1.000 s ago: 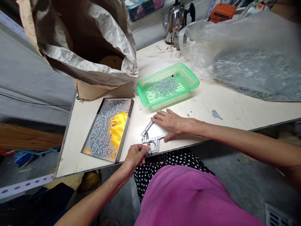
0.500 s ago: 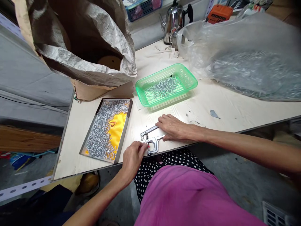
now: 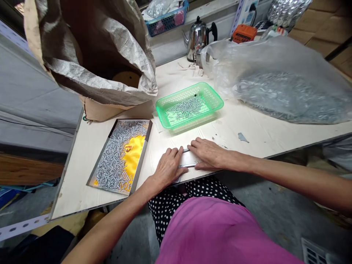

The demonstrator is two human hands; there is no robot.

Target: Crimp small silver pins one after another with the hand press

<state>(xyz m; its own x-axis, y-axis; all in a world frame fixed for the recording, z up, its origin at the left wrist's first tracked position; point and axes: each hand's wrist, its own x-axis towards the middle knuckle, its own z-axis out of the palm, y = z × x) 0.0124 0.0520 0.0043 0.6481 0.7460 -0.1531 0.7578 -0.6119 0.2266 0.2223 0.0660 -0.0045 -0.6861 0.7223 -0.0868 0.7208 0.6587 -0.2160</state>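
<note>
On the table's front edge lies a silver gun-shaped metal tool [image 3: 189, 165] with two long bars. My left hand [image 3: 167, 165] is closed over its head end, covering the spring and ring-shaped trigger. At the other end, my right hand [image 3: 207, 154] grips the bars, thumb below and fingers above. Left of my hands stands a shallow tray [image 3: 140, 161] holding many small silver metal pins [image 3: 110, 163] on a yellow lining [image 3: 136, 148]. Beyond my hands is a green plastic basket [image 3: 189, 126], with more of these pins [image 3: 187, 107] inside.
A large open paper sack [image 3: 115, 106] stands at the back left. To the right, a clear plastic bag [image 3: 291, 91] is full of shiny small parts. A steel kettle [image 3: 197, 38] and an orange box [image 3: 244, 33] are behind. A grey scrap [image 3: 242, 137] lies on the table [image 3: 264, 143].
My left hand has moved from pinching near the tool's trigger to covering its head end. My right hand stays at the bars. The view has shifted slightly.
</note>
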